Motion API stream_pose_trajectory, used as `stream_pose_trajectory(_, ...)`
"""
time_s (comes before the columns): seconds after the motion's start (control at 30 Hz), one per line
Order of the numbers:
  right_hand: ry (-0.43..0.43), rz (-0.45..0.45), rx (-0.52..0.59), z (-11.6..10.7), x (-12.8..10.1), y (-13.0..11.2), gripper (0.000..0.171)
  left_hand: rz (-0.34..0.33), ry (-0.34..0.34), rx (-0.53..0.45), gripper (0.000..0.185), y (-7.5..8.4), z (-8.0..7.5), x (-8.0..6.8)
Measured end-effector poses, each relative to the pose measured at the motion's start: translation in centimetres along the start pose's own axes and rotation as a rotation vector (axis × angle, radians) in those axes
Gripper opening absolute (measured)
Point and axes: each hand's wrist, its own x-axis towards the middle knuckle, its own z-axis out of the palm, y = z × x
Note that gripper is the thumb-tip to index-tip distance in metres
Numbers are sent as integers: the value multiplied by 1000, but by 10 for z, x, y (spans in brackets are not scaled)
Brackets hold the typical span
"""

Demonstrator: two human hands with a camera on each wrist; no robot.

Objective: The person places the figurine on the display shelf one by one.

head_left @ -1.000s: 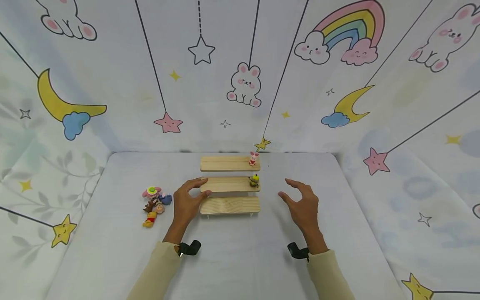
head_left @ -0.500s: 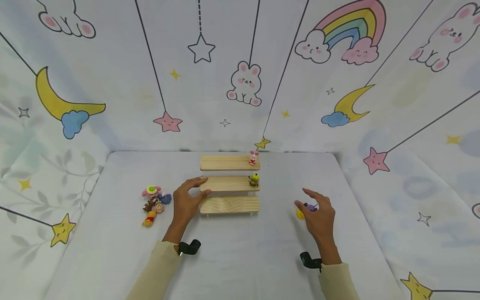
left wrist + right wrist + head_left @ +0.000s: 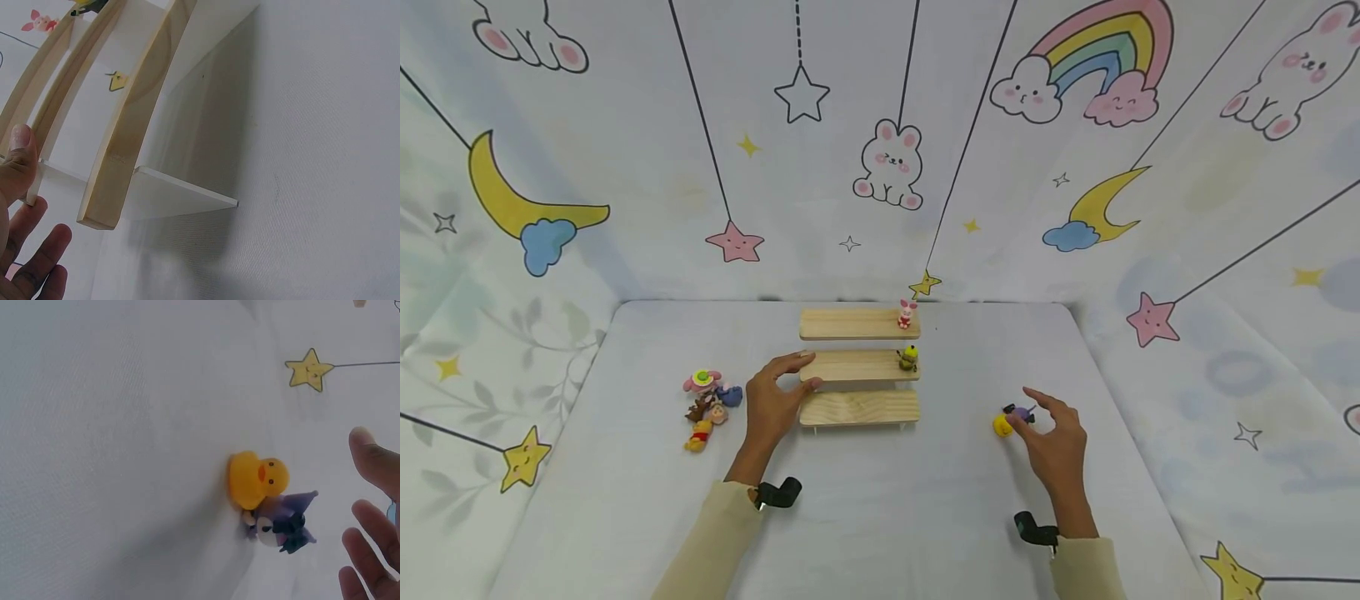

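1. We saw a small yellow duck [image 3: 1002,427] and a purple figure [image 3: 1019,412] touching each other on the white table [image 3: 880,508], well to the right of a three-step wooden shelf [image 3: 859,408].
2. The right hand [image 3: 1054,446] hovered just beside the two toys, fingers spread and loosely bent, holding nothing; whether the fingertips [image 3: 369,459] touched the purple figure we could not tell.
3. The right forearm reached forward from the lower right, palm down.
4. The left hand [image 3: 775,400] rested at the shelf's left end, thumb [image 3: 19,156] against the middle step, the other fingers relaxed.
5. A pink figure [image 3: 907,314] stood on the top step, a yellow figure [image 3: 908,357] on the middle one.
6. A cluster of toys [image 3: 709,407] lay left of the left hand.
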Motion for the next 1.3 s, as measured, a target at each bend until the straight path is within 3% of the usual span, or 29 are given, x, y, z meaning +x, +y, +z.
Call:
stream_pose_trajectory(0.2,-56,64,-31,0,-1,12,49,0,-2,11,46,1,0,0)
stream_pose_trajectory(0.4,-65,40,-32,2,-2,21,41,10,-6,-8,46,0,-1,0)
stream_pose_trajectory(0.87,-94,76,-102,0,6,29,43,18,-5,-11,46,2,-2,1)
stream_pose_trajectory(1.3,-27,116,-85,8,17,42,38,-8,-13,-11,45,3,-2,0)
